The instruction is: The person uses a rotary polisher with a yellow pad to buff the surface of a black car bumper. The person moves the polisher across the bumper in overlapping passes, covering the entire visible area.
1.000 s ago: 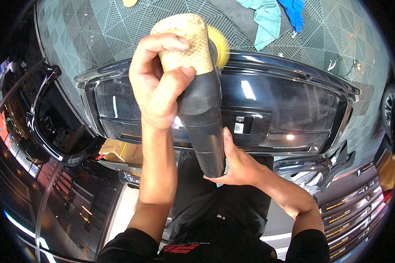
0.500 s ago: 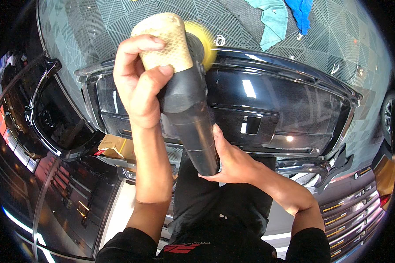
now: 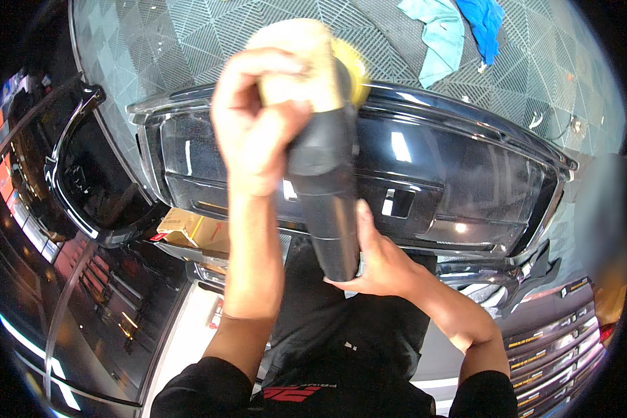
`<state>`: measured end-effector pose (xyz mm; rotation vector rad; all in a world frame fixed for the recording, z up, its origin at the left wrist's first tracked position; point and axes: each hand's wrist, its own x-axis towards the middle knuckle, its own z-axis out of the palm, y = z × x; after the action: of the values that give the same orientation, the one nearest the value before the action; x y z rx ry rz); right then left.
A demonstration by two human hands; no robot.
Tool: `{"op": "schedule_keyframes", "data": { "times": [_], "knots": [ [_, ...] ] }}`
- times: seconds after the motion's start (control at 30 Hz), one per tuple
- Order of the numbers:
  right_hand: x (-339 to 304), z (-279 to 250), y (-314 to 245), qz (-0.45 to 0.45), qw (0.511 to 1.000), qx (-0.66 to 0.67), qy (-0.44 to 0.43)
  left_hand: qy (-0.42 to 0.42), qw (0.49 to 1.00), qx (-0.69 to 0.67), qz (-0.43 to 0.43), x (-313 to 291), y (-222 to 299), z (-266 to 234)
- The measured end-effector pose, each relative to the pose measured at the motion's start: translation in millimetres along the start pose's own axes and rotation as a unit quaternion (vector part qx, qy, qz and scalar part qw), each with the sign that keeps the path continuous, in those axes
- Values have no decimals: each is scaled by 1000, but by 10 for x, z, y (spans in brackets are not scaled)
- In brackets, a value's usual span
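My left hand [image 3: 258, 125] is wrapped round the cream, mesh-textured cover [image 3: 303, 45] on the head of a black polisher [image 3: 334, 216]. At the far end of the head, a yellow round pad [image 3: 355, 66] shows past the polisher's right side, partly hidden. My right hand [image 3: 383, 265] grips the rear end of the body from the right, thumb along its side. Beneath the tool lies a glossy black car panel [image 3: 481, 177], wide, with a small rectangular recess. The tool hides part of it; whether the pad touches the panel I cannot tell.
A teal cloth [image 3: 440, 42] and a blue cloth [image 3: 482, 28] lie on the tiled floor [image 3: 167, 42] beyond the panel. Glossy black car bodywork [image 3: 76, 299] fills the left side. A cardboard box [image 3: 188, 226] sits between it and the panel. Dark drawers [image 3: 554, 348] stand at right.
Both hands have carried the polisher to the right across the panel, its head more than its rear end. The left hand is smeared by motion. Both grips stay the same.
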<state>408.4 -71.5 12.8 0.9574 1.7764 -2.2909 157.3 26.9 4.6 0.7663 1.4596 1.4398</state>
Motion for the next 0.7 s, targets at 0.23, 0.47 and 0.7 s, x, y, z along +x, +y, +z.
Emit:
{"op": "schedule_keyframes", "data": {
  "times": [0.23,0.47,0.7],
  "knots": [
    [-549,-285,71,93,994,-5,63,-75,994,24,74,-16,-334,864],
    [-1070,-354,235,118,984,92,99,-76,992,-22,93,-21,-434,1490],
    [-862,-359,102,93,992,30,81,-53,997,-40,49,-13,-332,1289]
  ]
}}
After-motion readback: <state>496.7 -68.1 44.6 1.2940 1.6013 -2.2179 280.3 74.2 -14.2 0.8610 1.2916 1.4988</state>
